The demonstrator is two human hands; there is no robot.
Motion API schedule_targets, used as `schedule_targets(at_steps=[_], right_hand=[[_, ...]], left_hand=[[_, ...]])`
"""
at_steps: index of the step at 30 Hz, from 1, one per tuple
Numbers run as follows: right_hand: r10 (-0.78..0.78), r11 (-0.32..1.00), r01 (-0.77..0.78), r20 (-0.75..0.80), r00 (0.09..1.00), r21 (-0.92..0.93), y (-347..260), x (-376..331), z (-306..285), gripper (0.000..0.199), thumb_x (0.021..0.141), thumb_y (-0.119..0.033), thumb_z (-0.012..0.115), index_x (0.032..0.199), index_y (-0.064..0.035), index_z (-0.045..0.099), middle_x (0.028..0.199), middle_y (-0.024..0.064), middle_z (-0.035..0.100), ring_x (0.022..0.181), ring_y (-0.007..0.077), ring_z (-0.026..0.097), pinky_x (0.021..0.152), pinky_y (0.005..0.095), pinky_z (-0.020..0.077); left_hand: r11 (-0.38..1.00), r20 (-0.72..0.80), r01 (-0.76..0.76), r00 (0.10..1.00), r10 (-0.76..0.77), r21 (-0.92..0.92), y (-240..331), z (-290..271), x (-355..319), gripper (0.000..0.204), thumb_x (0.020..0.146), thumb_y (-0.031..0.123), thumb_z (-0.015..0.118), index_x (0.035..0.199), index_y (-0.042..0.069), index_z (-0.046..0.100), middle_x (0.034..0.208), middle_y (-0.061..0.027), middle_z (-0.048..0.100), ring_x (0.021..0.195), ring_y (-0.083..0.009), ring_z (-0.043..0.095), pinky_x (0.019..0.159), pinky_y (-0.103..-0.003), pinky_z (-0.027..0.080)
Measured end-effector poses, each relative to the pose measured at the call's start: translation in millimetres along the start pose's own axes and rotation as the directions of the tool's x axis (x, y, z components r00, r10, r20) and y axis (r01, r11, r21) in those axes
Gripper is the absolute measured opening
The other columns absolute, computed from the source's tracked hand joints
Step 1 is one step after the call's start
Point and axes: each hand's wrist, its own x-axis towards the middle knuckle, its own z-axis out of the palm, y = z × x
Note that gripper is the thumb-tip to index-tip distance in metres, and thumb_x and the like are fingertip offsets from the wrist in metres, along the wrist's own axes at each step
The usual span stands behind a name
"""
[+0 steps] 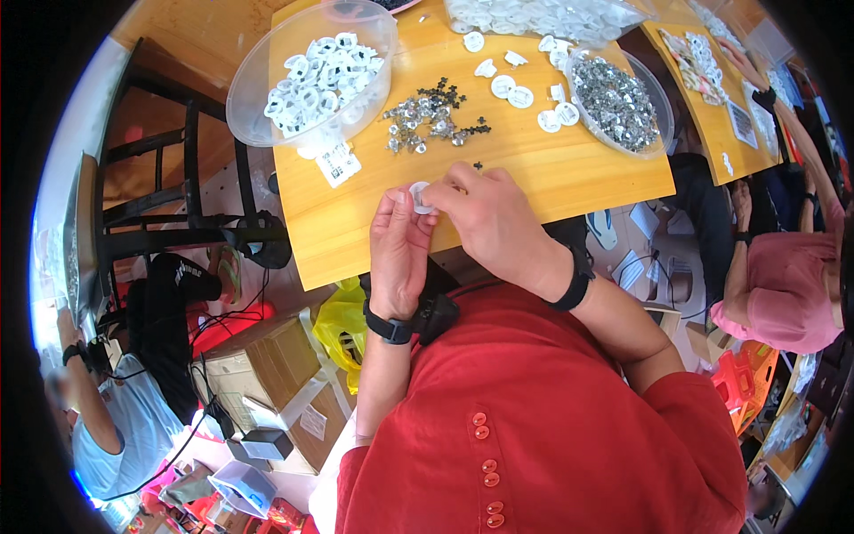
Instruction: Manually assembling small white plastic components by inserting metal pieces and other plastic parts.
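Near the front edge of the wooden table (347, 233), my left hand (400, 254) pinches a small white round plastic piece (420, 197) between thumb and fingers. My right hand (503, 227) meets it from the right, fingertips closed against the piece; whatever they grip is hidden. Just beyond lies a loose pile of small shiny metal parts (411, 120), with small black cross-shaped pieces (445, 93) among and beside them. One black piece (479, 165) sits alone close to my right hand. Several similar white round pieces (519, 96) are scattered farther back.
A clear tub (245, 111) of white pieces stands at the left, a paper label (339, 165) by it. On the right is a round container (663, 125) full of metal parts. A plastic bag (543, 20) of white pieces lies at the back. Other people sit at both sides.
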Motion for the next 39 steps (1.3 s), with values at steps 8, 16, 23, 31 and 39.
schedule_targets(at_steps=[8,16,23,31,39], right_hand=[[0.231,0.941,-0.193,-0.111,0.967,0.276,1,1,2,0.018,0.079,-0.006,0.058,0.097,-0.0034,0.059,0.080,0.0098,0.057,0.069,0.0281,0.056,0.060,0.0373,0.0444],[0.484,0.471,-0.415,0.165,0.859,0.779,16,6,19,0.014,0.084,-0.007,0.064,0.089,0.0058,0.062,0.077,0.0092,0.066,0.061,0.0083,0.060,0.055,0.0226,0.0490],[0.502,0.427,-0.419,0.176,0.847,0.801,16,4,24,0.011,0.088,-0.005,0.060,0.095,0.0035,0.060,0.081,0.0043,0.064,0.067,0.0053,0.057,0.060,0.0191,0.0469],[0.514,0.527,-0.341,0.028,0.858,0.779,14,1,32,0.007,0.085,-0.003,0.060,0.085,0.0034,0.058,0.073,0.0067,0.063,0.062,0.0086,0.059,0.053,0.0233,0.0473],[0.396,0.795,-0.245,-0.168,0.903,0.555,3,3,28,0.006,0.085,-0.006,0.059,0.085,0.0001,0.057,0.073,0.0148,0.060,0.063,0.0253,0.060,0.056,0.0315,0.0463]], left_hand=[[1.000,0.001,0.015,1.000,-0.015,-0.013,3,5,-1,0.020,0.096,0.023,0.051,0.101,0.005,0.056,0.094,-0.0043,0.062,0.081,-0.0113,0.057,0.074,-0.025,0.048],[0.999,-0.024,0.010,1.000,-0.009,0.031,4,13,-2,0.020,0.096,0.020,0.049,0.109,0.005,0.054,0.100,-0.0042,0.060,0.086,-0.0111,0.056,0.078,-0.025,0.046],[0.999,-0.065,0.040,0.997,-0.038,0.024,4,23,-2,0.017,0.095,0.013,0.048,0.111,0.007,0.052,0.098,-0.0027,0.060,0.083,-0.0116,0.055,0.077,-0.026,0.044],[0.999,-0.046,0.025,0.999,-0.026,-0.027,2,20,2,0.015,0.092,0.010,0.050,0.107,0.007,0.053,0.097,-0.0023,0.059,0.085,-0.0109,0.054,0.077,-0.027,0.044],[0.998,-0.095,0.059,0.994,-0.060,-0.017,5,19,3,0.021,0.093,0.007,0.049,0.113,0.003,0.054,0.096,-0.0041,0.059,0.082,-0.0114,0.055,0.075,-0.024,0.045]])
